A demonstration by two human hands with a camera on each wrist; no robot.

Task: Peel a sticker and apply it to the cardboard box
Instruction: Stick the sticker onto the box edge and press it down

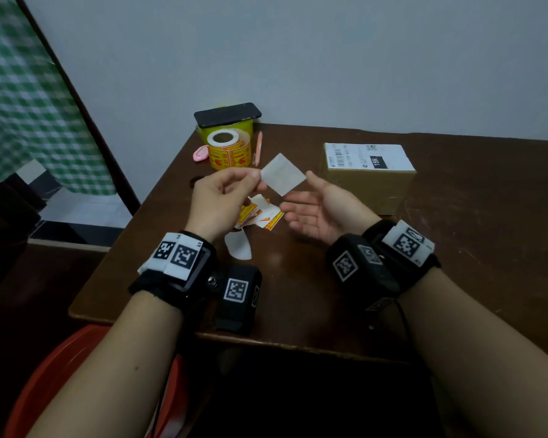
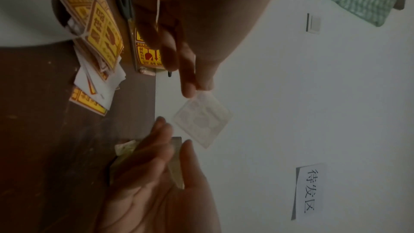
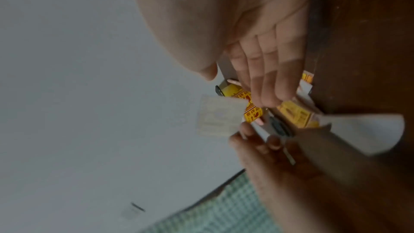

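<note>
My left hand [image 1: 231, 191] pinches one corner of a square sticker [image 1: 283, 174] between thumb and forefinger and holds it in the air, its pale back toward me. The same sticker [image 2: 202, 119] shows faint print through it in the left wrist view, and it appears as a blurred sticker [image 3: 218, 116] in the right wrist view. My right hand [image 1: 317, 210] is open, palm up, just right of the sticker and holds nothing. The cardboard box [image 1: 366, 177] with a white shipping label stands on the table behind my right hand.
A yellow sticker roll [image 1: 230, 151] stands at the table's back left before a yellow tub with a black phone [image 1: 227, 113] on top. Loose sticker scraps [image 1: 260, 214] and a white backing piece [image 1: 238, 245] lie below my hands. A pink cutter [image 1: 200, 153] and a pen [image 1: 257, 148] flank the roll.
</note>
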